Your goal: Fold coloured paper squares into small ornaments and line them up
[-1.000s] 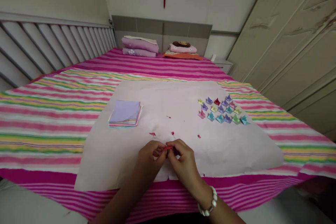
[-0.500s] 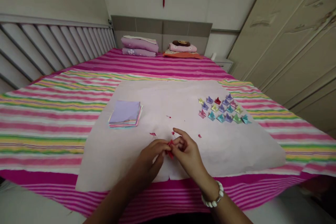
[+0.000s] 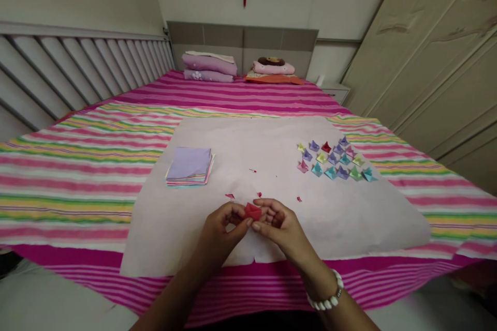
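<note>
A small folded red paper piece [image 3: 252,211] sits between my two hands, low over a large pale sheet of paper [image 3: 267,145] spread on the bed. My left hand [image 3: 223,225] pinches its left side with thumb and fingers. My right hand [image 3: 276,220], palm turned up and fingers curled, holds its right side; a white bead bracelet [image 3: 328,297] is on that wrist. A stack of coloured paper squares [image 3: 189,165] with a lilac top sheet lies to the left. Several small folded paper shapes [image 3: 336,160] in many colours are grouped at the right.
Tiny red paper scraps [image 3: 256,183] lie on the sheet just beyond my hands. The bed has a pink striped cover [image 3: 77,165], folded bedding and pillows [image 3: 209,67] by the headboard, a slatted rail [image 3: 77,67] on the left and wardrobe doors [image 3: 435,62] on the right.
The red piece was turned and opened out between my fingers. My right hand has rolled palm up, and both hands have shifted slightly away from me.
</note>
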A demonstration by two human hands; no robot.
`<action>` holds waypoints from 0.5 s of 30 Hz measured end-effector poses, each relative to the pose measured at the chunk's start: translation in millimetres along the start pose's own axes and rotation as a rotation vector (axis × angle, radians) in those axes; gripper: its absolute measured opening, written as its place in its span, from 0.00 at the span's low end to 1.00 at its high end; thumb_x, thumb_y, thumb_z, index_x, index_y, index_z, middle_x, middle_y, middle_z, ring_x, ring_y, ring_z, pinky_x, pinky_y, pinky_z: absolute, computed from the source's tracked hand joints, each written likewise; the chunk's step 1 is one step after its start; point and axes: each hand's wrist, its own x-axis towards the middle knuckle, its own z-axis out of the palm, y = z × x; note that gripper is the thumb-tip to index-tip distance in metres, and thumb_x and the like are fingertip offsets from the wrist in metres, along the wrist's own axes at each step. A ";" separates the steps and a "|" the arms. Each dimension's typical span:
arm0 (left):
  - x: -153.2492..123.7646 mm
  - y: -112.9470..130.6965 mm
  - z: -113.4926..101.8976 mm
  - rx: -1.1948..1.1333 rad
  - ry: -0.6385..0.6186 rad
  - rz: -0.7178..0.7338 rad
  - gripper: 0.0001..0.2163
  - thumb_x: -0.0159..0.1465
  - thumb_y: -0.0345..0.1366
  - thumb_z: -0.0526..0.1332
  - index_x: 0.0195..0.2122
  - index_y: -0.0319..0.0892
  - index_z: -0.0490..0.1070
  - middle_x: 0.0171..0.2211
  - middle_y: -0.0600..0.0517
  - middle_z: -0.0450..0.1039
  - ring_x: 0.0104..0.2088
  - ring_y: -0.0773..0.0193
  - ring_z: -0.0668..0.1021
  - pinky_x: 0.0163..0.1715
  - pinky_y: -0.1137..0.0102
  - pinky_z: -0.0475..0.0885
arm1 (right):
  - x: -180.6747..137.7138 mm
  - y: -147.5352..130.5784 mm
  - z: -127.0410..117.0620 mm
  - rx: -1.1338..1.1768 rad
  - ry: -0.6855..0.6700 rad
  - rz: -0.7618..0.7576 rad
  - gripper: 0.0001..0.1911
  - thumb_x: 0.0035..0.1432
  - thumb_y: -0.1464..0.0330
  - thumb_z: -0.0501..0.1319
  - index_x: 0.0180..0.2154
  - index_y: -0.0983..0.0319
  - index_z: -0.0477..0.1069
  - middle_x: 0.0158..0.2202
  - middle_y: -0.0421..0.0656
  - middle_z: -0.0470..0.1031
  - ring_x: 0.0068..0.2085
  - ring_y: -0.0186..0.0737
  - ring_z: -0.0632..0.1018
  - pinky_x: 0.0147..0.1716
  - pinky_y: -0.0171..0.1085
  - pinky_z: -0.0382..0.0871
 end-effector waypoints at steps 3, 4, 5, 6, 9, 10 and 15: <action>0.5 -2.4 1.3 -0.124 -0.010 -0.075 0.06 0.55 0.35 0.65 0.27 0.41 0.69 0.24 0.54 0.74 0.27 0.66 0.75 0.30 0.71 0.70 | 0.3 3.2 2.5 0.022 -0.016 0.065 0.15 0.44 0.62 0.73 0.31 0.63 0.74 0.24 0.38 0.76 0.25 0.31 0.75 0.27 0.32 0.69; 0.9 -2.6 0.9 -0.167 -0.025 -0.095 0.06 0.55 0.36 0.66 0.27 0.41 0.69 0.24 0.54 0.74 0.26 0.66 0.75 0.30 0.71 0.70 | 0.3 3.6 3.0 0.019 -0.021 0.075 0.14 0.45 0.61 0.73 0.28 0.63 0.73 0.23 0.38 0.76 0.23 0.31 0.74 0.25 0.31 0.68; 1.2 -2.4 0.1 -0.204 -0.042 -0.110 0.07 0.55 0.36 0.66 0.28 0.41 0.69 0.24 0.54 0.74 0.26 0.66 0.75 0.30 0.71 0.70 | 0.3 3.6 3.2 0.015 -0.028 0.081 0.15 0.46 0.61 0.72 0.27 0.64 0.72 0.22 0.38 0.76 0.22 0.30 0.74 0.24 0.31 0.67; 1.5 -1.8 -1.1 -0.231 -0.064 -0.121 0.08 0.55 0.37 0.66 0.28 0.40 0.69 0.24 0.54 0.74 0.27 0.66 0.75 0.30 0.71 0.70 | 0.2 3.3 3.1 0.011 -0.041 0.083 0.15 0.46 0.60 0.72 0.26 0.64 0.72 0.22 0.38 0.76 0.21 0.30 0.74 0.23 0.31 0.67; 2.0 1.9 -6.4 -0.257 -0.171 -0.143 0.08 0.56 0.37 0.66 0.29 0.39 0.70 0.25 0.54 0.74 0.28 0.67 0.75 0.31 0.71 0.69 | -0.7 0.3 1.2 -0.011 -0.119 0.092 0.17 0.48 0.58 0.71 0.26 0.64 0.71 0.23 0.39 0.76 0.21 0.29 0.73 0.23 0.30 0.66; 2.0 3.5 -8.5 -0.254 -0.210 -0.148 0.08 0.57 0.37 0.66 0.29 0.39 0.70 0.25 0.54 0.74 0.28 0.68 0.75 0.32 0.71 0.69 | -1.1 -1.0 0.3 -0.026 -0.150 0.092 0.17 0.50 0.58 0.70 0.26 0.64 0.71 0.23 0.39 0.76 0.21 0.29 0.73 0.23 0.30 0.66; 3.3 6.8 -12.0 -0.282 -0.337 -0.144 0.07 0.59 0.36 0.65 0.29 0.40 0.68 0.26 0.53 0.76 0.31 0.65 0.77 0.36 0.68 0.70 | -2.4 -3.3 -1.7 -0.093 -0.216 0.048 0.17 0.58 0.57 0.63 0.27 0.64 0.70 0.22 0.38 0.73 0.20 0.28 0.70 0.21 0.30 0.62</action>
